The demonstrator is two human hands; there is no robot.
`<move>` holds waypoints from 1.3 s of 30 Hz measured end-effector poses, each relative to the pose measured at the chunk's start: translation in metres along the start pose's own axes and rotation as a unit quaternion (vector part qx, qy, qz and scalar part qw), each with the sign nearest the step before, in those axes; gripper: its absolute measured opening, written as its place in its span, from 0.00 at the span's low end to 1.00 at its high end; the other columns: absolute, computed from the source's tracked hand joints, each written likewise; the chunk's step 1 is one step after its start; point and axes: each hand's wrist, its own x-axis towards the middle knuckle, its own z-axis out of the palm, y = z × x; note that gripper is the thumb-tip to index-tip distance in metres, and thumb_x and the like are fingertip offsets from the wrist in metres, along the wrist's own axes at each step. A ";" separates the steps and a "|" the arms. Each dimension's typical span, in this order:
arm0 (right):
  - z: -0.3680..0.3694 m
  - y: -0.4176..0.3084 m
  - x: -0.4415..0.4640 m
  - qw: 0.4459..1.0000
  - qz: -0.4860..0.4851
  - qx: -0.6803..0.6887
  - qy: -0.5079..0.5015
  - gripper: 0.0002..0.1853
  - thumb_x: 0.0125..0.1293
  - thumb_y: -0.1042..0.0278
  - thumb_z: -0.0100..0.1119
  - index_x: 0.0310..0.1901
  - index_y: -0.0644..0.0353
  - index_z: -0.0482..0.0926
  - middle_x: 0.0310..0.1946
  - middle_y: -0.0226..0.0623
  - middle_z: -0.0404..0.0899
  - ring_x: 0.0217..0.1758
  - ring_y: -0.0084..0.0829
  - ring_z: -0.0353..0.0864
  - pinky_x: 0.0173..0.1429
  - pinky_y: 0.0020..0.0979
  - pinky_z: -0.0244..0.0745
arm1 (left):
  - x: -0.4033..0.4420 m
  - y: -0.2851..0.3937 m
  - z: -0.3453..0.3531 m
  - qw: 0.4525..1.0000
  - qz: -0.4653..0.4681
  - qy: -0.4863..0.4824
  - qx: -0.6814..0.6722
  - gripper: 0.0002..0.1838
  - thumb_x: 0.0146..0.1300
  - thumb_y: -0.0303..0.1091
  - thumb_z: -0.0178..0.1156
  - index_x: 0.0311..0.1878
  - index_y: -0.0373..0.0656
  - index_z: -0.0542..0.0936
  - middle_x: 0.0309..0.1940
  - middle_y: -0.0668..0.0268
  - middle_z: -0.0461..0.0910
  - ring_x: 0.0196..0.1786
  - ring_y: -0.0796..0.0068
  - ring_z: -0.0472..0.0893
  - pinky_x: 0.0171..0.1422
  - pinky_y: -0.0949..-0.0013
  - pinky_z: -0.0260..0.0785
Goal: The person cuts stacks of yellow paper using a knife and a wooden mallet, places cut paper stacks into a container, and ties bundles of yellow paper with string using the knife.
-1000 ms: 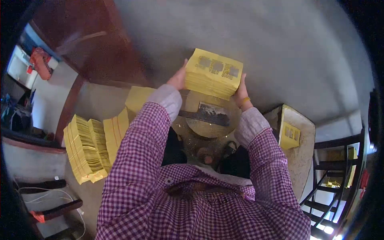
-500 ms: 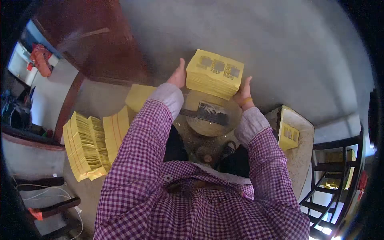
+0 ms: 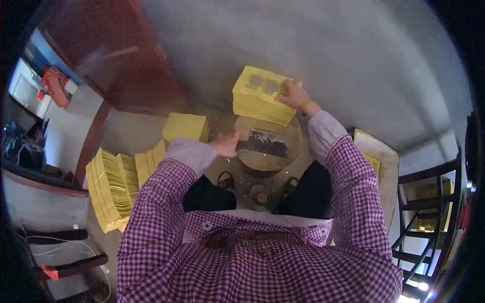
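A thick stack of yellow paper sheets [image 3: 260, 103], with dark printed patterns on its top, stands at the far edge of a round wooden block [image 3: 262, 162]. My right hand [image 3: 295, 96] rests on the right part of its top, fingers bent and thumb apart. On the block lies a broad, dark-stained cleaver [image 3: 269, 144], its handle end towards the left. Close to that end is my left hand [image 3: 227, 145], somewhat blurred, fingers stretched out; contact with the handle cannot be made out.
More yellow paper stacks [image 3: 112, 187] stand on the floor at left, with a yellow block of paper [image 3: 185, 127] nearer the block. At right are a worn pale board [image 3: 385, 169] and a dark slatted chair [image 3: 427, 207]. A grey wall [image 3: 353, 60] rises behind.
Both hands have left the sides of the paper stack. My right hand has moved onto its top; my left has come down and back beside the cleaver's handle end. The stack has shifted slightly.
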 end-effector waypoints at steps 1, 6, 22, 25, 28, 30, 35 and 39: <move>-0.002 -0.006 -0.004 1.000 0.010 0.005 0.003 0.30 0.49 0.55 0.65 0.51 0.59 0.67 0.52 0.49 0.66 0.48 0.48 0.75 0.53 0.40 0.70 | -0.010 0.012 -0.011 1.000 -0.003 0.001 -0.002 0.42 0.50 0.39 0.57 0.63 0.34 0.46 0.47 0.39 0.72 0.50 0.50 0.74 0.53 0.54 0.65; 0.004 -0.021 -0.019 0.999 0.036 -0.009 0.027 0.34 0.49 0.54 0.66 0.54 0.58 0.63 0.54 0.51 0.62 0.48 0.52 0.74 0.52 0.42 0.71 | -0.047 0.056 -0.029 0.998 -0.049 -0.011 -0.043 0.29 0.59 0.40 0.53 0.59 0.38 0.55 0.37 0.43 0.76 0.43 0.47 0.77 0.43 0.51 0.67; 0.018 -0.041 -0.043 0.992 0.072 -0.035 0.098 0.32 0.53 0.53 0.62 0.54 0.59 0.61 0.56 0.46 0.59 0.49 0.48 0.74 0.50 0.41 0.73 | -0.081 0.116 -0.046 0.861 -0.134 0.385 -0.303 0.15 0.67 0.35 0.40 0.54 0.41 0.62 0.23 0.46 0.75 0.27 0.46 0.75 0.33 0.50 0.65; 0.016 -0.047 -0.054 0.991 0.077 -0.035 0.107 0.31 0.52 0.54 0.63 0.53 0.58 0.62 0.55 0.45 0.60 0.49 0.47 0.74 0.49 0.41 0.74 | -0.086 0.129 -0.071 0.902 -0.143 0.288 -0.290 0.19 0.67 0.34 0.38 0.59 0.44 0.56 0.29 0.40 0.75 0.35 0.40 0.75 0.38 0.43 0.63; 0.019 -0.046 -0.053 0.989 0.065 -0.034 0.125 0.30 0.51 0.55 0.63 0.52 0.57 0.62 0.54 0.44 0.62 0.48 0.47 0.75 0.48 0.41 0.74 | -0.081 0.131 -0.073 0.914 -0.166 0.261 -0.262 0.18 0.66 0.33 0.37 0.59 0.43 0.57 0.30 0.40 0.75 0.35 0.39 0.76 0.40 0.44 0.64; 0.021 -0.046 -0.054 0.989 0.054 -0.034 0.136 0.30 0.51 0.56 0.63 0.52 0.57 0.62 0.53 0.44 0.62 0.47 0.47 0.75 0.48 0.41 0.74 | -0.079 0.130 -0.071 0.920 -0.180 0.243 -0.250 0.18 0.65 0.32 0.37 0.58 0.42 0.57 0.30 0.40 0.75 0.36 0.39 0.76 0.41 0.45 0.65; 0.021 -0.047 -0.055 0.988 0.057 -0.032 0.138 0.29 0.51 0.57 0.64 0.52 0.57 0.63 0.53 0.44 0.63 0.48 0.47 0.75 0.47 0.40 0.74 | -0.078 0.134 -0.068 0.930 -0.191 0.218 -0.226 0.19 0.63 0.29 0.37 0.57 0.38 0.57 0.30 0.40 0.76 0.37 0.40 0.76 0.44 0.47 0.66; 0.021 -0.049 -0.055 0.988 0.059 -0.032 0.138 0.30 0.50 0.56 0.64 0.52 0.56 0.62 0.53 0.43 0.62 0.48 0.47 0.74 0.47 0.40 0.74 | -0.076 0.131 -0.072 0.940 -0.192 0.211 -0.185 0.17 0.62 0.30 0.37 0.54 0.36 0.58 0.31 0.41 0.76 0.37 0.42 0.77 0.44 0.46 0.66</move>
